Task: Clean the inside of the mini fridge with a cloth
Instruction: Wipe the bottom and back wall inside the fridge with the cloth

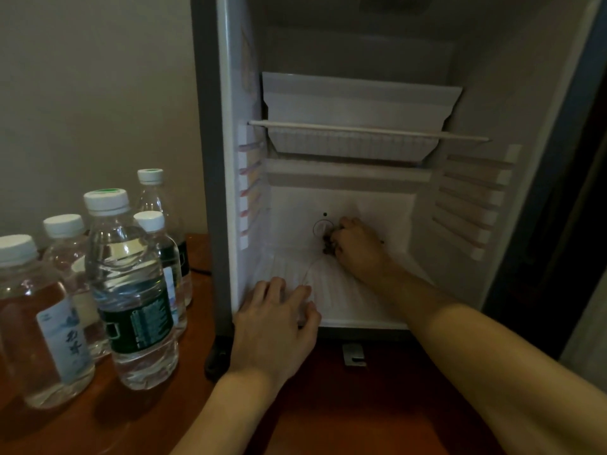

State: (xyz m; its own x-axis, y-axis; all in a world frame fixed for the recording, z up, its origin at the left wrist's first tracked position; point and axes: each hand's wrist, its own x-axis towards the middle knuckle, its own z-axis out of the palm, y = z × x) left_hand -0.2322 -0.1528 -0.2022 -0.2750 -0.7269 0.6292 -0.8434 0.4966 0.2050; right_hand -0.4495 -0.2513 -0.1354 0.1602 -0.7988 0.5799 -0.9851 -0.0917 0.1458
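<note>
The mini fridge (230, 192) stands open in front of me, its white inside bare. My right hand (358, 244) reaches deep inside and grips a small dark cloth (328, 246) against the back wall, just below a round dial (321, 228). Most of the cloth is hidden under my fingers. My left hand (279, 320) rests on the front lip of the fridge floor (345, 300) with its fingers spread and loosely bent over the edge.
Several clear water bottles (131, 284) with white caps stand to the left on the reddish wooden surface (345, 405). A wire shelf rod (368, 131) spans the fridge above a white tray (354, 106). A dark edge (584, 159) runs along the right.
</note>
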